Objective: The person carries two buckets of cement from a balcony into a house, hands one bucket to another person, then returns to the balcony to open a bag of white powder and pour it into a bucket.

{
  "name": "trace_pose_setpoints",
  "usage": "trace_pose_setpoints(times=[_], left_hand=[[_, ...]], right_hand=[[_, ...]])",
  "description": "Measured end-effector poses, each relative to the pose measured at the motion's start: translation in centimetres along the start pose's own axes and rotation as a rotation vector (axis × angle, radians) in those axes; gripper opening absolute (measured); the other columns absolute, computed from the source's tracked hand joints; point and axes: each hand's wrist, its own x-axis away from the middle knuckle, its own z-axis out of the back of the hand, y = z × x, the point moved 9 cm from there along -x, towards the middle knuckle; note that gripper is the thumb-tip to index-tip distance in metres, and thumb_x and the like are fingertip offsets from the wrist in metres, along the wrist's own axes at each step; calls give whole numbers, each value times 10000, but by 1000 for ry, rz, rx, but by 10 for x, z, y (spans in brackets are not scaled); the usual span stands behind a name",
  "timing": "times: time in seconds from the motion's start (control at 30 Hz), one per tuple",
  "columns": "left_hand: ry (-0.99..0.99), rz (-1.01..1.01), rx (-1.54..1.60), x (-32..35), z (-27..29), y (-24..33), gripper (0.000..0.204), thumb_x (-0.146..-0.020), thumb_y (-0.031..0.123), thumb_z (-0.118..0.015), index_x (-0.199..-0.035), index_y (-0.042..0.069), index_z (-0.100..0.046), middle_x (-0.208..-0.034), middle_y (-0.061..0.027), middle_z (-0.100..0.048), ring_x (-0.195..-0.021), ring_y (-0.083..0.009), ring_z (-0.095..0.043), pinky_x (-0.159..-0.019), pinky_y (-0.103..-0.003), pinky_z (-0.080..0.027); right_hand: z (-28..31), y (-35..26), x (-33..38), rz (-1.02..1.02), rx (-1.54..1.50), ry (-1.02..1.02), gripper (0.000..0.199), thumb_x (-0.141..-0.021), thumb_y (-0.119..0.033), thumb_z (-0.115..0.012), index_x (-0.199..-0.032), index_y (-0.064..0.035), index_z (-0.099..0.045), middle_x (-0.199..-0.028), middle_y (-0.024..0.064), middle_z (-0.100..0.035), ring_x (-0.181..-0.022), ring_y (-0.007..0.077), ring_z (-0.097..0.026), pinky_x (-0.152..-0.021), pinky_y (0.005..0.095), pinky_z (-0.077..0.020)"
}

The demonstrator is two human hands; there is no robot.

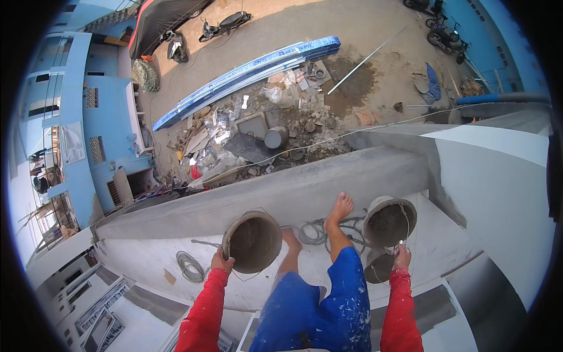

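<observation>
My left hand (221, 260), in a red sleeve, is closed on the near left rim of a grey mortar bucket (252, 242). Its grey-brown inside faces me, and its thin wire handle hangs loose. On the other side, my right hand (402, 256) is closed around the wire handle of a second cement-crusted bucket (389, 226), which hangs tilted beyond the fingers. Below that one, a third bucket (380, 267) is partly hidden behind the handle and the second bucket. Both forearms are spattered with pale specks.
A low grey cemented parapet (264, 193) runs across in front of my bare feet. Coiled hose (314, 232) lies between the buckets, with another coil (190, 267) farther left. Far below, a rubble heap (258, 135), long blue-white wrapped bundles (246, 79) and parked motorbikes (226, 26) occupy the yard.
</observation>
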Motion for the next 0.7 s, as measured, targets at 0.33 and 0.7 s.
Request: trace_pose_setpoints(times=[0.33, 0.7], left_hand=[[-355, -214, -102, -79, -123, 114, 721, -709, 228, -653, -1369, 198, -365, -1073, -161, -634, -978, -350, -606, -858, -418, -473], [-231, -239, 17, -156, -166, 146, 586, -779, 156, -568, -1345, 197, -425, -1217, -146, -555, -1102, -330, -537, -946, -413, -427]], right_hand=[[-85, -35, -58, 153, 494, -222, 339, -885, -292, -582, -650, -62, -502, -554, -5, -473, -522, 86, -445, -508, 263, -362], [-112, -33, -48, 237, 625, -261, 257, -888, -223, -594, -703, -61, -519, -640, 4, -532, -576, 85, -499, -546, 247, -404]])
